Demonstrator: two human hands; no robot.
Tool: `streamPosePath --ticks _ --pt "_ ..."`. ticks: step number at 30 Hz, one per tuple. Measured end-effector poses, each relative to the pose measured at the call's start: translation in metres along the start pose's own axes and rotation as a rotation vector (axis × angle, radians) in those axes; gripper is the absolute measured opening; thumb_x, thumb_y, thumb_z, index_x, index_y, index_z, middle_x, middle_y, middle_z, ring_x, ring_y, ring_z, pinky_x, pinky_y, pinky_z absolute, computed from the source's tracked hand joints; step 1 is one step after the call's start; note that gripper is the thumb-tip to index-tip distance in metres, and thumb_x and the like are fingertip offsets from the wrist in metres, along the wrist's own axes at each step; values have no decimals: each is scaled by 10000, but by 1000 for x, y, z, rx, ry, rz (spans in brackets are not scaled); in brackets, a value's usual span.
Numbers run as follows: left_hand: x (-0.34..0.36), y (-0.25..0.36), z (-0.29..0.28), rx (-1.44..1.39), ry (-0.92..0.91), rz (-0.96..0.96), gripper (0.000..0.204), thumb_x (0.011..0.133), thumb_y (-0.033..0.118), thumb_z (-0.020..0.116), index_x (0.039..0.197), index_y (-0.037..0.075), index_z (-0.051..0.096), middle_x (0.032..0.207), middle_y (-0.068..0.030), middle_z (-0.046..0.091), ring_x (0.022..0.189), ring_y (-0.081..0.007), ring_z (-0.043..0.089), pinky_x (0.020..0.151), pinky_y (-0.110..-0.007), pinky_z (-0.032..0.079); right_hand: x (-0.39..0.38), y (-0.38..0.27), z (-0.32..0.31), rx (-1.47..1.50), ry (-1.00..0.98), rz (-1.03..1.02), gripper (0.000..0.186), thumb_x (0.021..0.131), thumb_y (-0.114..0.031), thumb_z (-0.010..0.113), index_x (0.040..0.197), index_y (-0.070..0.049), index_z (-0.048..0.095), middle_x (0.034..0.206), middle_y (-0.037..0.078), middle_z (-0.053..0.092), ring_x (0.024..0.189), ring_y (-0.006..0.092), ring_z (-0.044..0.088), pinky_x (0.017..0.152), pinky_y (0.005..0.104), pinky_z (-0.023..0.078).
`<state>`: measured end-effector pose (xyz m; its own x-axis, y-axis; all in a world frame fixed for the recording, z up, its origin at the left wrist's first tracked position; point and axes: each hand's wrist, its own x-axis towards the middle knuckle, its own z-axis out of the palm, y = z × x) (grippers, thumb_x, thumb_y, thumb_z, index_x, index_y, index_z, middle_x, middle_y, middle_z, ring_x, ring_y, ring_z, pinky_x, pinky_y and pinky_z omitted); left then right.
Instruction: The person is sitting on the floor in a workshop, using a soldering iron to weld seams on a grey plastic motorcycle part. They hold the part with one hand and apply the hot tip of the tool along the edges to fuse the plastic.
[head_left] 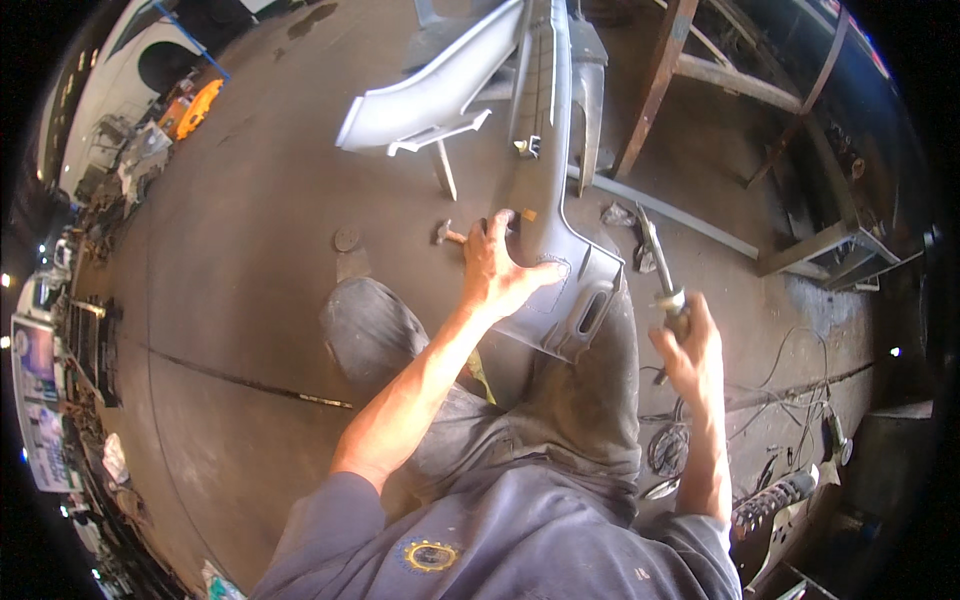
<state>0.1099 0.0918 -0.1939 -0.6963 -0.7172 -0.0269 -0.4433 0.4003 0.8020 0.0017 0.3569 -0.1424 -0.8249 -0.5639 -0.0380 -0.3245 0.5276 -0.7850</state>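
Note:
A long grey plastic car trim panel (pixel 575 255) lies across my right thigh, its far end resting on a grey plastic chair or stool. My left hand (pixel 495 270) grips its left edge, thumb flat on the face beside a dotted, rough-looking seam. An oval slot opens near the panel's close end. In my right hand (pixel 695 350) is what looks like a soldering iron (pixel 655 255), with a long metal shaft and pale collar. Its tip points up and away, to the right of the panel and apart from it. A second, lighter trim piece (pixel 430 105) lies farther left.
A hammer (pixel 452 233) lies on the floor left of the panel. A rusty metal frame (pixel 740 80) stands at the far right. Tangled cables (pixel 790 390) and a coil spring shock absorber (pixel 775 500) lie to my right. Parts line the left wall.

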Motion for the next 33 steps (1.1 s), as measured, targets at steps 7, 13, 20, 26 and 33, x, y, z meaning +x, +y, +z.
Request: streamPosePath --ticks 7,13,20,26,33 --pt "0 7 -1 -119 -143 -88 1204 629 405 924 1537 -74 295 1594 -304 290 1509 -392 259 1233 -459 257 -71 -12 1 -74 -74 -72 381 851 -31 664 1227 9 617 984 187 686 852 343 701 774 391 556" --pt "3 4 -3 -171 -160 -54 1182 636 367 913 1528 -96 291 1569 -296 324 1488 -391 286 1228 -452 255 -64 -26 1 -173 -29 -96 359 840 -49 730 1183 -2 635 1016 185 703 877 357 715 763 396 569" --pt "3 -10 12 -97 -68 45 1103 630 385 896 1503 28 325 1476 -379 293 1384 -528 338 1145 -568 357 -47 -38 -1 -228 -44 -100 325 828 -65 748 1138 -24 658 923 157 720 781 340 730 688 381 574" --pt "1 -9 13 -83 -59 76 1092 640 390 894 1503 56 314 1473 -391 284 1372 -551 342 1134 -600 358 -39 -39 1 -258 -61 -128 307 834 -69 738 1130 -34 663 918 150 713 756 333 723 657 373 569" --pt "2 -8 11 -78 -54 92 1092 648 405 912 1491 -2 350 1447 -309 371 1370 -457 385 1147 -534 355 -32 -47 -1 -387 -54 -160 296 831 -57 730 1121 -49 674 893 131 700 735 323 713 650 380 561"
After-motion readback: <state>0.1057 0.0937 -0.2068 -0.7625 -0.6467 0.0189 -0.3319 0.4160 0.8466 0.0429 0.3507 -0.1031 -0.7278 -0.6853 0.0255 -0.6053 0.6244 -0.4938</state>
